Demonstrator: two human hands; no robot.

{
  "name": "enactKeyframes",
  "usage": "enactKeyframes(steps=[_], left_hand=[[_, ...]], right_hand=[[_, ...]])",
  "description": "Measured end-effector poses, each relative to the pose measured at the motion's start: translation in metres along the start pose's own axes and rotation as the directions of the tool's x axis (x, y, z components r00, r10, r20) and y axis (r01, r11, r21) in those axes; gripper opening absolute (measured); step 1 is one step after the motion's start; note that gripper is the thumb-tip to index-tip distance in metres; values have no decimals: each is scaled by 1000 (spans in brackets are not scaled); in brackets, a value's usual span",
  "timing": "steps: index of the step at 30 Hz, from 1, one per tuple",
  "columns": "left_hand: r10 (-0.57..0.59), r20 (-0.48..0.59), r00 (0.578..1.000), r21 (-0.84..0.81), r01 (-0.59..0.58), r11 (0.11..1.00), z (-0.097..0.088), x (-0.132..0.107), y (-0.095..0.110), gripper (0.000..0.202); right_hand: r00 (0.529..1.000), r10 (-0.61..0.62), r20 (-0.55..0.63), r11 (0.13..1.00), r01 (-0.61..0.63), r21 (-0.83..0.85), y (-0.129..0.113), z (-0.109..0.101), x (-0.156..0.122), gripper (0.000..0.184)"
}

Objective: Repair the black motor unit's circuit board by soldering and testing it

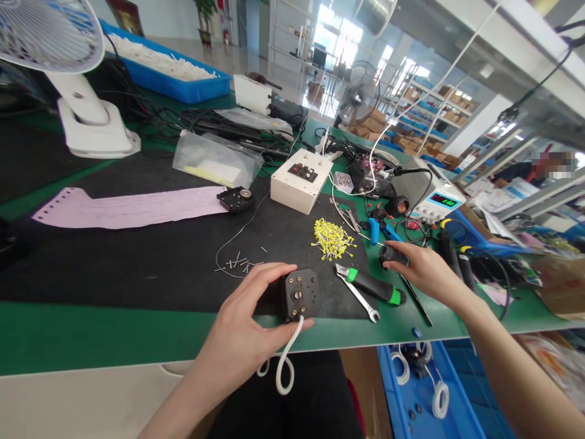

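My left hand (pixel 249 317) grips a small black square part (pixel 300 295) with a metal shaft at its centre, near the front edge of the bench. A white cable (pixel 287 360) hangs from the part in a loop below the edge. My right hand (pixel 418 268) is closed on a small black rounded piece (pixel 392 254) to the right of a pile of small yellow components (pixel 331 238). Between the two hands lie a green-and-black handled tool (pixel 372 285) and a small wrench (pixel 363 300).
A white control box (pixel 301 180), a pink paper strip (pixel 132 207), a second black part (pixel 235 199) and loose metal pins (pixel 240 263) lie on the black mat. A white fan (pixel 68 73) stands back left. A power supply (pixel 434 198) sits right. A blue bin (pixel 425 390) is below the bench.
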State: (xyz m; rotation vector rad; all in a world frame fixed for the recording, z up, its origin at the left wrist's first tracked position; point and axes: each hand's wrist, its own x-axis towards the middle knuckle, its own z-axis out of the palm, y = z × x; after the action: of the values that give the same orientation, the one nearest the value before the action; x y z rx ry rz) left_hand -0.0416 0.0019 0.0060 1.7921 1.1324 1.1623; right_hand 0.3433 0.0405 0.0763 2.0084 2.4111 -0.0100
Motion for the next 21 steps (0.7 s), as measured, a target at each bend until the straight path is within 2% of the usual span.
enactKeyframes(steps=[13, 21], left_hand=[[-3, 14, 1000, -3, 3, 1000, -1, 0, 3, 58], [-1, 24, 1000, -1, 1, 1000, -1, 1, 2, 60]], right_hand=[[997, -55, -46, 996, 52, -76, -22, -4, 16, 51], [995, -72, -74, 992, 64, -110, -40, 8, 26, 47]])
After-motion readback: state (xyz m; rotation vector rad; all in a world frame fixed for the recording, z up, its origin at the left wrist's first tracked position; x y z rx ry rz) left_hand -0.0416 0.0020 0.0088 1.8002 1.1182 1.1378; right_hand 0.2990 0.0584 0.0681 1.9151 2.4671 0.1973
